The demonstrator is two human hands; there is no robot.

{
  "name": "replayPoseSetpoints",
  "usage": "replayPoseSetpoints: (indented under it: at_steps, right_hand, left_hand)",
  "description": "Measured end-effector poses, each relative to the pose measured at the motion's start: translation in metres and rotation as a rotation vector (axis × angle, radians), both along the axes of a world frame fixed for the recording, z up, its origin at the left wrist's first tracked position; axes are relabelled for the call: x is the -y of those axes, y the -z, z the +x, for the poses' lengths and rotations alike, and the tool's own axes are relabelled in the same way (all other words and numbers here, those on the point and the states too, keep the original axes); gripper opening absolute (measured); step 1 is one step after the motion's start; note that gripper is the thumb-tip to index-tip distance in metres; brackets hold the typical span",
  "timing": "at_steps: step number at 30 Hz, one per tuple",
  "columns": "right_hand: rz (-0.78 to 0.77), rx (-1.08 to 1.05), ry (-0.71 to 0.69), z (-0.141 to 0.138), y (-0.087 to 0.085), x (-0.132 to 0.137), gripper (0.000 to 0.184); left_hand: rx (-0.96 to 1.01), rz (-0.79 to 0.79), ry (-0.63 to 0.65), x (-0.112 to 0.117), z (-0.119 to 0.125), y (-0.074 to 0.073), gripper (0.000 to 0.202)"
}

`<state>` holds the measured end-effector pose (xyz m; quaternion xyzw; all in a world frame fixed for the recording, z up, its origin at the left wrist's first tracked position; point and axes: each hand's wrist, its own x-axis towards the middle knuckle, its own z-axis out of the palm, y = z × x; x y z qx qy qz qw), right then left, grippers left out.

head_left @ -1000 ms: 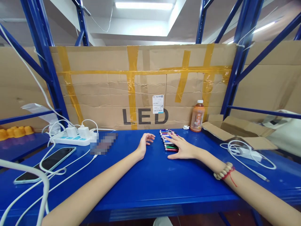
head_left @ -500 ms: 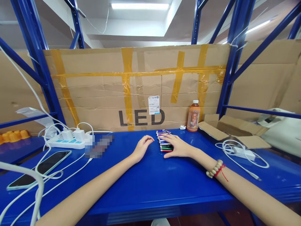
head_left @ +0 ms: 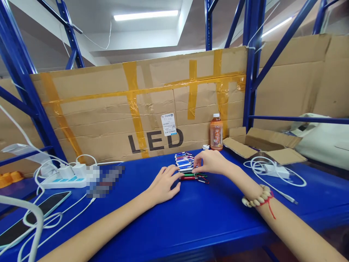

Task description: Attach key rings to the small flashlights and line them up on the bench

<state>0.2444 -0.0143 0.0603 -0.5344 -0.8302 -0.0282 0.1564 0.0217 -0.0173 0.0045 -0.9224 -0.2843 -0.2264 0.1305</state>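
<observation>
Several slim, shiny, pen-like sticks (head_left: 185, 160) lie side by side in a stacked row on the blue table (head_left: 174, 218). They are blue, silver and other colours, with a green and a red stick (head_left: 188, 178) at the near end. Thin looped clips show at the right ends of the nearest ones. My left hand (head_left: 163, 183) lies with fingers spread, its fingertips at the left ends of the row. Over the right ends, my right hand (head_left: 211, 162) is bent down with thumb and fingers curled in a pinch; what lies between them is hidden.
An orange drink bottle (head_left: 216, 133) stands at the back beside crumpled white paper (head_left: 205, 147). To the right are an open cardboard box (head_left: 286, 155) and a white charger with cable (head_left: 275, 171). On the left lie a power strip (head_left: 65, 182), a phone (head_left: 40, 214) and loose white cables.
The view has shifted and tilted. My left hand has come to the row and spread its fingers. My right hand has lifted from flat over the sticks into a pinch at their right ends.
</observation>
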Motion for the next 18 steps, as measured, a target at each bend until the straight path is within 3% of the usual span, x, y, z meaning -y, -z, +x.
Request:
replayPoseSetpoints:
  at_steps: [7,13,18]
  right_hand:
    - [-0.247,0.172,0.062,-0.009,-0.006,0.014,0.014]
    - [-0.239,0.308,0.222,-0.016,-0.007,0.02,0.02]
    - [-0.206,0.281,0.177,-0.019,-0.002,0.018,0.014]
  left_hand:
    - [-0.059,0.009,0.024,-0.004,0.003,0.001,0.035]
    - [-0.023,-0.07,-0.018,-0.005,0.006,0.001,0.032]
    - [0.022,-0.067,-0.02,-0.004,0.004,0.001,0.033]
